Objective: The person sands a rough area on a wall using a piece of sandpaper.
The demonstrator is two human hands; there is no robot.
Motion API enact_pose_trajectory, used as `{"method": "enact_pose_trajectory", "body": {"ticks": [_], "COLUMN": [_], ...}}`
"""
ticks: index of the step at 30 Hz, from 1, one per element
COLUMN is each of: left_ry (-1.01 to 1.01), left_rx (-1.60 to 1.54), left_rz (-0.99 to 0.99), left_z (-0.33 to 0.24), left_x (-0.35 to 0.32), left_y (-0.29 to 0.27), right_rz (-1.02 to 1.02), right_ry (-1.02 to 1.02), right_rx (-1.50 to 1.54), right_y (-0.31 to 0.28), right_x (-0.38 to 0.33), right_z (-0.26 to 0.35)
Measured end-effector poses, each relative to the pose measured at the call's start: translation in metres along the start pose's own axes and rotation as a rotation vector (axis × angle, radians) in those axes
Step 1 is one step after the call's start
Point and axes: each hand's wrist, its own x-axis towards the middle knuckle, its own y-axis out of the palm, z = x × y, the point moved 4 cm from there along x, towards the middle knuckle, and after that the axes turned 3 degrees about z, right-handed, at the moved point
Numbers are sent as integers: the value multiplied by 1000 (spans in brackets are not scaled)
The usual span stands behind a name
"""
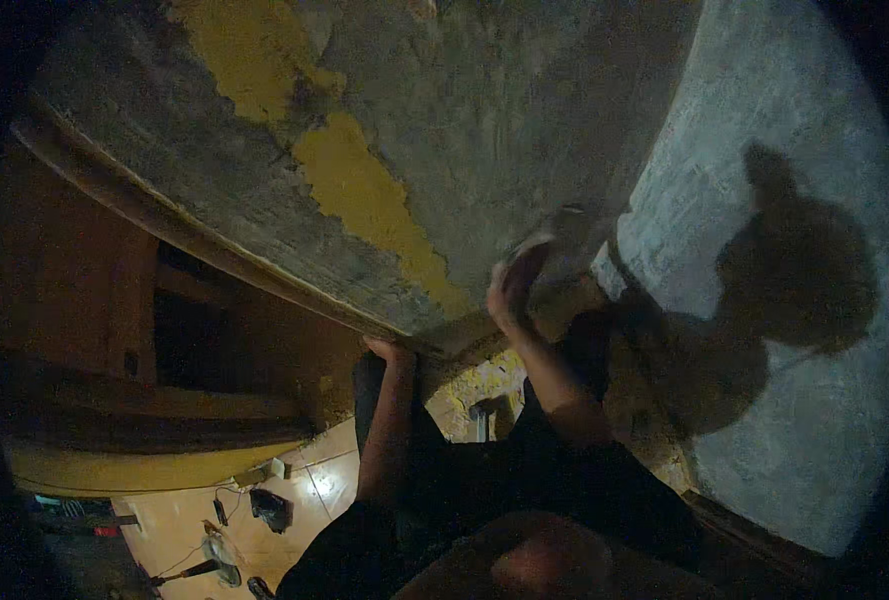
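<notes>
— Looking up along the wall, which hand is on the work?

— The right hand. It is raised against the plaster just past the lower tip of the yellow paint patch. Its fingers are curled around something pale, but the blur hides what; I cannot tell what it holds.

— And the left hand?

— Lower, pressed to the ledge under the wall, fingers flat, holding nothing.

— So the patch lies which way?

— Up and to the left of the right hand, its long axis running diagonally toward that hand, the nearer one.

— Below?

— Tools scattered on a tiled floor.
</notes>
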Motion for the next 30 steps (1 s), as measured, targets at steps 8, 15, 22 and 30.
{"method": "enact_pose_trajectory", "body": {"ticks": [8, 15, 22, 30], "left_ry": [537, 484, 56, 139], "left_rx": [81, 248, -280, -195], "left_rz": [205, 115, -2, 164], "left_z": [-15, -27, -53, -46], "left_x": [70, 12, -7, 23], "left_y": [-75, -20, 1, -36], "right_rz": [9, 161, -337, -185], "right_ry": [67, -68, 102, 318], "right_rx": [186, -196, 223, 327], "right_y": [-31, -19, -47, -45], "right_x": [57, 24, 51, 50], "right_z": [55, 52, 46, 77]}}
